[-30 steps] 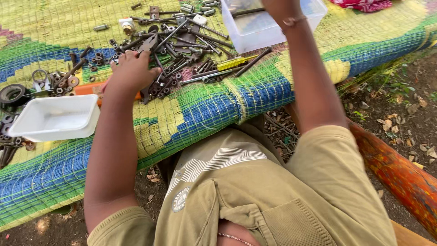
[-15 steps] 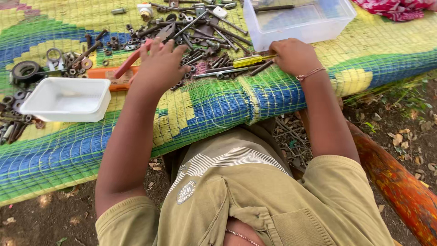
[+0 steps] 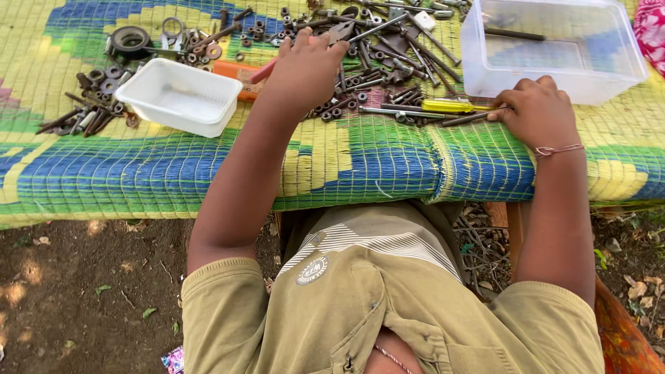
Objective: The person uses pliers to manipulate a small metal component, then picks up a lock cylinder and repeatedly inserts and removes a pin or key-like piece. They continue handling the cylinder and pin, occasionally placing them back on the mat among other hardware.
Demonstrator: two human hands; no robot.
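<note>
Left hand (image 3: 305,69) is laid palm-down on the pile of rusty bolts (image 3: 367,76) — whether anything is held in its grip cannot be told. Right hand (image 3: 537,114) is rested, fingers curled, beside the yellow-handled screwdriver (image 3: 450,106) — grip contents hidden — below the clear tub (image 3: 554,86).

There are two hands: the left hand (image 3: 305,69) and the right hand (image 3: 537,111). There are two plastic tubs, one white tub (image 3: 180,97) and one clear tub (image 3: 554,48). There is one yellow-handled screwdriver (image 3: 450,106), one orange-handled tool (image 3: 232,70) and one black rubber ring (image 3: 130,39). One long dark rod (image 3: 514,34) lies in the clear tub. The loose bolts and nuts (image 3: 374,76) are too many and too mixed to count. One woven mat (image 3: 360,166) covers the bench.
</note>
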